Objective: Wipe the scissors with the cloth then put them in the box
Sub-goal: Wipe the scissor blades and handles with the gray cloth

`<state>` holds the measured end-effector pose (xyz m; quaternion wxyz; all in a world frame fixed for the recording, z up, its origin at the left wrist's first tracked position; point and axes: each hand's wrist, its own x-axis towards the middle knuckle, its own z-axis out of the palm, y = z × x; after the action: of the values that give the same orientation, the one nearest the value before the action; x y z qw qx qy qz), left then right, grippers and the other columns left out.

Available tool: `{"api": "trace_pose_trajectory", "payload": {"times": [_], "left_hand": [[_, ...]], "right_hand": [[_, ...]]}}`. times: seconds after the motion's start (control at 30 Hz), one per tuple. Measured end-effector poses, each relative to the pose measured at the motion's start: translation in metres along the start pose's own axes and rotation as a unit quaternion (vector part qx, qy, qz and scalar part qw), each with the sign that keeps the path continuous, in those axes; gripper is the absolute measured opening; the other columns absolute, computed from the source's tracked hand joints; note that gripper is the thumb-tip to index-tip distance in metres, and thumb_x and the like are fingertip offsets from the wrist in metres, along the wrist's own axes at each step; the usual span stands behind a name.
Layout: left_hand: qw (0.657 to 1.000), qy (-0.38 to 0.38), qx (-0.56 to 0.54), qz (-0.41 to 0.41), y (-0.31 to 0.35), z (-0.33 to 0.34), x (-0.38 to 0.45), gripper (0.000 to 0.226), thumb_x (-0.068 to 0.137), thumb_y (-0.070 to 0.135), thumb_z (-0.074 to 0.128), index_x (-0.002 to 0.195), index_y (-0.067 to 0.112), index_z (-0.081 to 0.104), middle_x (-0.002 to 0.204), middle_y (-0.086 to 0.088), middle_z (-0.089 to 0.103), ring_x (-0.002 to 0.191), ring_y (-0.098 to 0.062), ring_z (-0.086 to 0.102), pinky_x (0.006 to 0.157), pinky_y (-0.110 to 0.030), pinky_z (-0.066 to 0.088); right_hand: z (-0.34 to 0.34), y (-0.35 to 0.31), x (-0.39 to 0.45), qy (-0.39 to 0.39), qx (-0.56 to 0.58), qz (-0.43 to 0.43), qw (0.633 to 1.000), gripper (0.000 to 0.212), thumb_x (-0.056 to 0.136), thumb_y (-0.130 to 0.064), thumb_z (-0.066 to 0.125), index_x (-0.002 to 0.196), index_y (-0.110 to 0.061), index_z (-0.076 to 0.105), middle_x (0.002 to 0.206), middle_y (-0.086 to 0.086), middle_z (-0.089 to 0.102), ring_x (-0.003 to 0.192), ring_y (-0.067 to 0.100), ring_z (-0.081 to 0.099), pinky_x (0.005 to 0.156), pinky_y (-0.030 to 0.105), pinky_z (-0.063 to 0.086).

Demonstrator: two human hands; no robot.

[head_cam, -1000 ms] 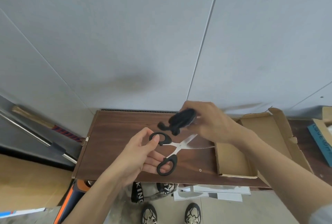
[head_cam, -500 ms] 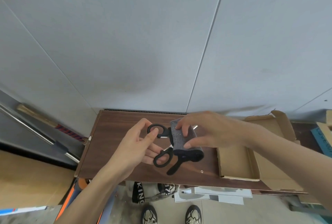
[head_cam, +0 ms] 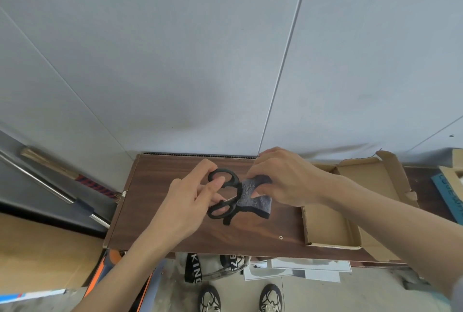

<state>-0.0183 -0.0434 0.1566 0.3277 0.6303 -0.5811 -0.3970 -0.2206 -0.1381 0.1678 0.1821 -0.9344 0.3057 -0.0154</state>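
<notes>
My left hand (head_cam: pixel 193 201) grips the black handles of the scissors (head_cam: pixel 226 195) above the middle of the brown table (head_cam: pixel 155 224). A dark grey cloth (head_cam: pixel 253 199) is folded around the blades, so the blades are hidden. My right hand (head_cam: pixel 283 179) pinches that cloth from above and from the right. The open cardboard box (head_cam: pixel 328 226) lies flat on the table just right of my hands, under my right forearm.
A grey wall rises right behind the table. A blue item (head_cam: pixel 451 199) lies at the far right. A metal bar (head_cam: pixel 50 186) leans at the left. Below the table's front edge are a bag (head_cam: pixel 213 269), papers (head_cam: pixel 300 271) and my shoes (head_cam: pixel 210 299).
My right hand brought the cloth from above the scissors down onto the open blades, folded it round them, and slid it towards the handles. The left hand kept hold of the handles.
</notes>
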Motion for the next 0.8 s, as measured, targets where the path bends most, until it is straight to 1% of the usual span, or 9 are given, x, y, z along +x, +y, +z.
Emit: {"api": "trace_pose_trajectory", "payload": {"times": [0.13,0.2,0.27,0.37,0.47,0.6,0.7,0.77,0.8], "left_hand": [[0.998,0.03,0.022,0.042,0.0,-0.001,-0.003,0.019,0.097,0.03,0.052,0.091,0.047,0.049,0.065,0.026,0.071,0.062,-0.006,0.072,0.064,-0.023,0.056],[0.995,0.042,0.051,0.071,0.0,-0.003,-0.005,0.024,0.098,0.027,0.052,0.09,0.05,0.047,0.061,0.021,0.071,0.048,-0.008,0.065,0.05,-0.018,0.051],[0.992,0.048,0.071,0.095,0.002,-0.003,-0.007,0.026,0.098,0.02,0.053,0.09,0.044,0.044,0.067,0.011,0.072,0.034,-0.002,0.048,0.038,-0.006,0.031],[0.985,0.066,0.092,0.13,0.002,-0.006,-0.009,0.018,0.095,0.018,0.053,0.092,0.035,0.048,0.068,0.006,0.07,0.037,0.009,0.048,0.039,-0.002,0.027],[0.984,0.079,0.092,0.128,-0.005,-0.01,-0.007,0.011,0.092,0.025,0.051,0.096,0.036,0.05,0.062,0.025,0.06,0.034,0.001,0.046,0.038,-0.003,0.026],[0.983,0.074,0.099,0.134,-0.006,-0.009,-0.004,0.021,0.094,0.021,0.055,0.094,0.041,0.048,0.062,0.027,0.059,0.031,-0.003,0.04,0.037,-0.004,0.024],[0.988,0.092,0.087,0.089,-0.014,-0.014,-0.001,0.023,0.095,0.025,0.056,0.09,0.045,0.047,0.052,0.027,0.063,0.031,-0.009,0.044,0.037,-0.01,0.035],[0.993,0.096,0.054,0.039,-0.023,-0.022,-0.002,0.009,0.091,0.04,0.053,0.089,0.048,0.05,0.063,0.031,0.069,0.048,-0.025,0.066,0.054,-0.031,0.059],[0.994,0.095,0.044,0.021,-0.027,-0.025,-0.002,0.006,0.089,0.044,0.053,0.091,0.049,0.05,0.068,0.031,0.071,0.06,-0.03,0.072,0.062,-0.044,0.061]], "right_hand": [[-0.006,0.004,-0.003,0.023,-0.022,-0.029,0.999,0.028,0.085,-0.035,0.061,0.098,-0.012,0.071,0.087,0.003,0.07,0.088,0.026,0.06,0.089,0.042,0.045],[-0.006,0.005,-0.004,0.032,-0.042,-0.042,0.998,0.028,0.085,-0.034,0.059,0.095,-0.011,0.071,0.084,0.005,0.069,0.085,0.029,0.061,0.089,0.047,0.047],[-0.006,0.007,-0.005,0.045,-0.05,-0.057,0.996,0.025,0.084,-0.03,0.059,0.092,-0.01,0.072,0.079,0.006,0.07,0.081,0.03,0.062,0.091,0.049,0.048],[-0.012,0.012,-0.008,0.078,-0.05,-0.066,0.994,0.018,0.079,-0.02,0.063,0.087,-0.008,0.075,0.072,0.006,0.07,0.072,0.028,0.064,0.1,0.046,0.048],[-0.017,0.019,-0.009,0.099,-0.04,-0.065,0.992,0.015,0.076,-0.015,0.066,0.082,-0.006,0.076,0.066,0.006,0.069,0.068,0.028,0.065,0.103,0.045,0.046],[-0.018,0.029,-0.011,0.091,-0.039,-0.065,0.993,0.015,0.078,-0.013,0.064,0.081,-0.005,0.076,0.068,0.006,0.069,0.07,0.025,0.064,0.111,0.033,0.034],[-0.024,0.052,-0.017,0.082,-0.059,-0.043,0.994,0.013,0.076,-0.011,0.064,0.076,-0.004,0.074,0.068,0.006,0.07,0.07,0.027,0.065,0.111,0.033,0.035],[-0.032,0.068,-0.025,0.086,-0.062,0.018,0.994,0.015,0.079,-0.014,0.064,0.074,-0.003,0.073,0.072,0.007,0.072,0.074,0.029,0.066,0.1,0.045,0.046],[-0.036,0.072,-0.029,0.103,-0.048,0.049,0.992,0.015,0.081,-0.015,0.067,0.076,-0.002,0.073,0.075,0.008,0.072,0.077,0.03,0.066,0.091,0.044,0.05]]}}
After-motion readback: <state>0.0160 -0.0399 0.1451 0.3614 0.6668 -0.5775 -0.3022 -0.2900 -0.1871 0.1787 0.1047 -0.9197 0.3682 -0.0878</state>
